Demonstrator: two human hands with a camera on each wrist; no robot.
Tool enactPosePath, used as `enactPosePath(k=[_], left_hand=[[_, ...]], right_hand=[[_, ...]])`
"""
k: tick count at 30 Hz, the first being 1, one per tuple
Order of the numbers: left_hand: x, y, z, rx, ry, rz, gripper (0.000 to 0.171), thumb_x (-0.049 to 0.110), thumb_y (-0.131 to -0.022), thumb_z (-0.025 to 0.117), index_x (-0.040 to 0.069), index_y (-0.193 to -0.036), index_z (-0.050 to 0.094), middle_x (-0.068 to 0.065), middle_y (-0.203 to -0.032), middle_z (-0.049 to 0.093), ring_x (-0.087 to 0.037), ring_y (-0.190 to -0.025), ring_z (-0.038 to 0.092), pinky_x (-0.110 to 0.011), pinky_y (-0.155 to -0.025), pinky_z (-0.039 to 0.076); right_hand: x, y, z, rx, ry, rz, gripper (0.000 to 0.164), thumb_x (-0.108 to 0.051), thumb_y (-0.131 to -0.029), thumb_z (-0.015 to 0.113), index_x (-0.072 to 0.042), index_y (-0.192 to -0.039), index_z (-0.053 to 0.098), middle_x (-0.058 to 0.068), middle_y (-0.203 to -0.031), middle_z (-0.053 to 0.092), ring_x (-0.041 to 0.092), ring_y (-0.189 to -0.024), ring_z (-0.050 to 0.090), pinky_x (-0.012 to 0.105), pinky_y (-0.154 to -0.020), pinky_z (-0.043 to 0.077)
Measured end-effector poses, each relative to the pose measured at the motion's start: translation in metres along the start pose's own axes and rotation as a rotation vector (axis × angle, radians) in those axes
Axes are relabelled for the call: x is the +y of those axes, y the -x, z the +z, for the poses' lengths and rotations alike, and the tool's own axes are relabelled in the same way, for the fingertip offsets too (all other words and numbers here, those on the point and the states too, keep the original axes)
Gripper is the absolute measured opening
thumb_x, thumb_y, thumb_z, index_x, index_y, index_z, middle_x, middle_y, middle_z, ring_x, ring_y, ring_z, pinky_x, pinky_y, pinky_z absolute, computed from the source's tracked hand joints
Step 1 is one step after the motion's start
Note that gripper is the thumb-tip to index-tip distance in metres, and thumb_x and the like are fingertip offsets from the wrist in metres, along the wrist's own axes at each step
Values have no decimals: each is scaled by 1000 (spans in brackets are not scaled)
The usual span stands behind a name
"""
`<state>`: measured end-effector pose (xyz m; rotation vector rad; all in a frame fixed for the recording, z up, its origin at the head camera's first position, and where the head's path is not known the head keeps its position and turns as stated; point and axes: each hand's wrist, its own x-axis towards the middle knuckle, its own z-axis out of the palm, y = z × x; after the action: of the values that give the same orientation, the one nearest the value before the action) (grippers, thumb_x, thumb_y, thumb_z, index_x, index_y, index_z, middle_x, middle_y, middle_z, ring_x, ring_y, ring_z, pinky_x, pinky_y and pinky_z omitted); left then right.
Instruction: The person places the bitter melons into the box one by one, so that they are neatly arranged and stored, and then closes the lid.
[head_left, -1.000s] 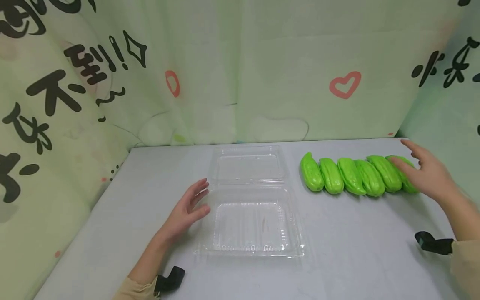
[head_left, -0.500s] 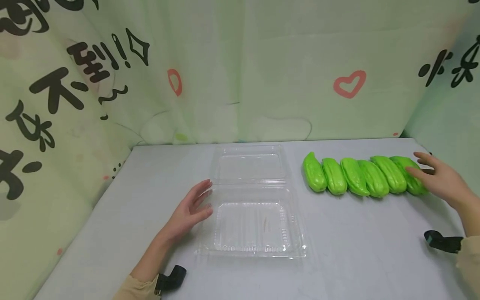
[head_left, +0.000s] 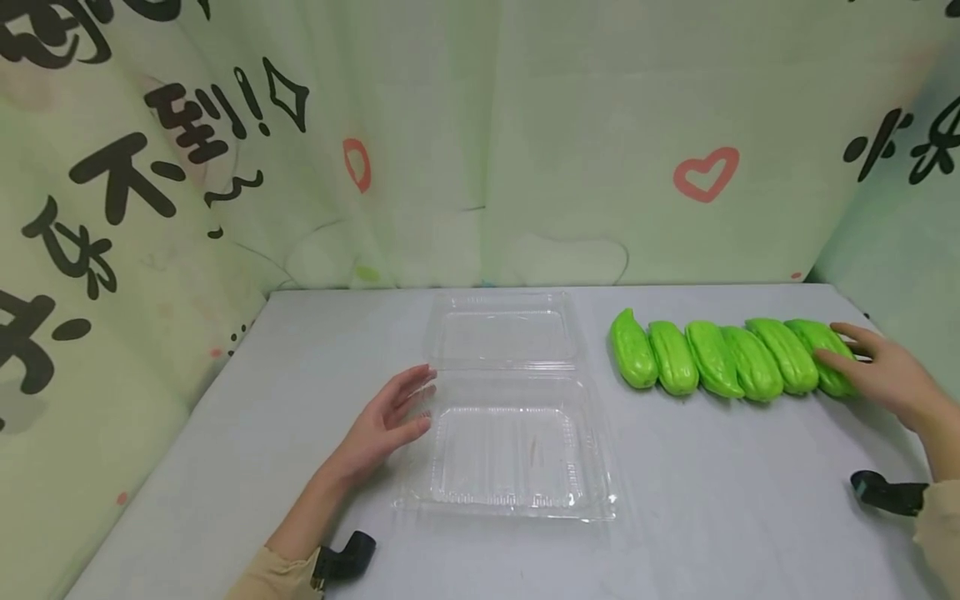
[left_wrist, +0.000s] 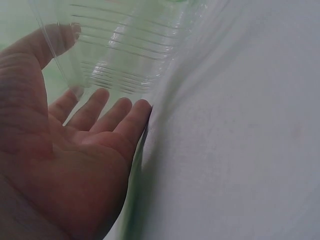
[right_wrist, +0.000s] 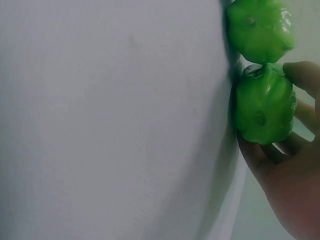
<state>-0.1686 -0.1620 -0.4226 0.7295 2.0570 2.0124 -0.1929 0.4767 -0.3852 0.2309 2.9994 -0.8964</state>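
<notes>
My right hand is at the right end of a row of long, glossy, ridged green vegetables. Its thumb and fingers curve around the last vegetable, which lies on the table. The thumb is at the side facing the neighbouring vegetable, while the other fingers pass around its opposite side. At the left rim of a clear plastic clamshell box, my left hand stands with fingers extended and spread. Through the clear wall in the left wrist view, its thumb shows. Nothing lies inside the box.
The box's lid lies folded back flat, away from me. A white cloth covers the table. Printed pale green curtains rise along the back and both sides.
My right hand has come down from above the row onto the last vegetable. My left hand has kept its place by the box. The head view has shifted slightly.
</notes>
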Motion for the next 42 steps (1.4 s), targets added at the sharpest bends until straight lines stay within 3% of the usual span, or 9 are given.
enactPosePath(k=[6, 12, 18, 20, 24, 30, 32, 36, 42], left_hand=[[-2, 1, 1, -13, 23, 21, 73, -5, -93, 65, -6, -154, 25, -26, -158, 31, -44, -144, 31, -32, -108, 42], [-2, 0, 0, -22, 32, 27, 73, -5, -95, 64, -7, -155, 23, -26, -158, 31, -45, -144, 31, -29, -107, 42], [-3, 1, 1, -32, 54, 24, 70, -7, -97, 58, -7, -156, 20, -27, -158, 30, -46, -143, 31, -28, -107, 42], [-3, 1, 1, -38, 64, 26, 68, -8, -98, 55, -7, -156, 19, -28, -158, 29, -47, -144, 30, -28, -107, 42], [-3, 1, 1, -48, 74, 33, 68, -8, -98, 54, -8, -156, 18, -29, -158, 28, -47, -144, 29, -29, -108, 42], [-4, 0, 1, -63, 94, 36, 69, -7, -98, 54, -8, -156, 17, -29, -158, 28, -47, -144, 27, -34, -110, 40], [-4, 0, 1, -63, 99, 32, 69, -6, -98, 55, -7, -156, 17, -29, -158, 28, -47, -145, 27, -35, -110, 40], [-4, 0, 1, -59, 96, 26, 70, -5, -98, 56, -7, -156, 17, -29, -158, 29, -46, -145, 28, -34, -110, 40], [-5, 0, 0, -64, 105, 25, 71, -3, -98, 58, -7, -156, 17, -30, -158, 28, -47, -145, 27, -32, -109, 41]], right_hand=[[-3, 2, -3, 33, 43, 13, 73, -35, -107, 45, 15, -151, 13, 52, -141, 21, 70, -125, 24, 77, -93, 31], [11, -10, -7, 97, 42, 31, 81, -45, -105, 43, 10, -155, 11, 47, -146, 20, 67, -124, 27, 74, -85, 40], [-48, 16, -17, 110, 37, -18, 71, -30, -107, 45, 13, -153, 13, 47, -144, 24, 65, -119, 33, 64, -77, 49], [-64, 21, -18, 111, 29, -44, 70, -29, -107, 47, 13, -154, 15, 47, -144, 27, 64, -119, 36, 49, -68, 53], [-90, 26, -16, 92, 13, -88, 70, -30, -106, 49, 10, -155, 19, 44, -147, 28, 65, -121, 38, 29, -61, 48], [-123, 33, -1, 43, -40, -192, 68, -30, -105, 52, 7, -155, 25, 39, -149, 32, 64, -122, 39, 15, -64, 43], [-134, 36, 5, 26, -60, -225, 67, -30, -105, 53, 5, -156, 27, 37, -149, 34, 63, -123, 40, 17, -68, 45], [-157, 42, 18, -11, -103, -265, 67, -30, -105, 54, 3, -157, 26, 35, -150, 35, 60, -126, 41, 45, -85, 50], [-191, 52, 40, -36, -168, -308, 66, -28, -104, 56, 1, -157, 29, 34, -145, 43, 51, -128, 45, 35, -87, 48]])
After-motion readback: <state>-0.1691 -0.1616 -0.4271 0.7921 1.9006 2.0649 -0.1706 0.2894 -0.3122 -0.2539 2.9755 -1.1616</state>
